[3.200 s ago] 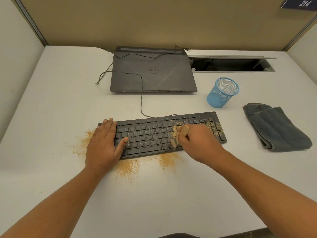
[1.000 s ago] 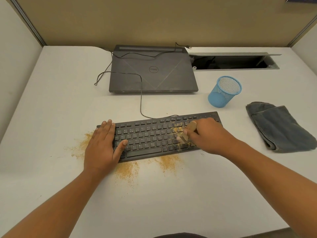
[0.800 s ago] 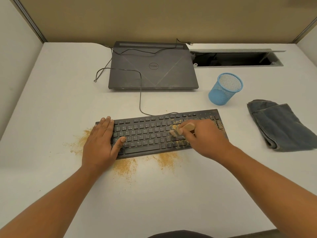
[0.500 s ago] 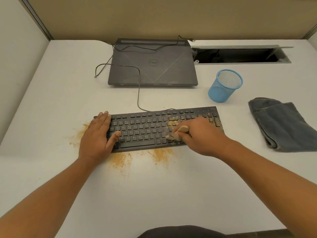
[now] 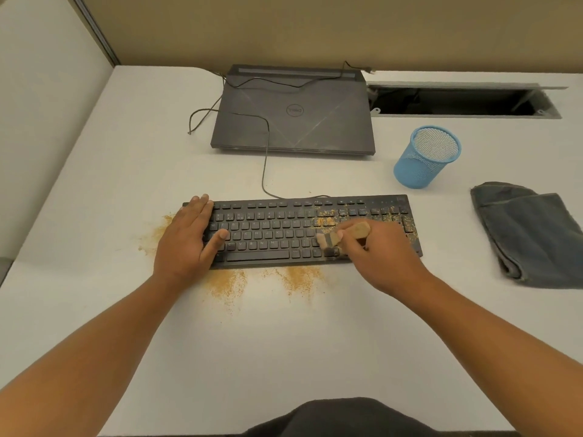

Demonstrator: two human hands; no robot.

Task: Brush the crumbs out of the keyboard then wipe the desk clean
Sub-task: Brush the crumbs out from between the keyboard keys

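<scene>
Pressing flat, fingers straight, with left hand (image 5: 186,238) on the keyboard (image 5: 268,228) at its left end; pinching brush (image 5: 344,236) in curled right hand (image 5: 385,257), bristles on keys right of centre. Flick short strokes toward the near edge, clearing crumbs (image 5: 407,220) off right-end keys; save cloth (image 5: 533,234) for wiping.

**Headcount at the desk**

One keyboard (image 5: 284,228), one closed laptop (image 5: 293,121), one blue mesh cup (image 5: 422,162), one folded grey cloth (image 5: 533,238): singles all round. One brush (image 5: 344,234), and two hands on show, left hand (image 5: 186,244) and right hand (image 5: 385,260). Crumb piles (image 5: 227,283) on the desk (image 5: 284,357)? I count three, plus a scatter across the right-hand keys. One open cable hatch (image 5: 457,100) at the back.
</scene>
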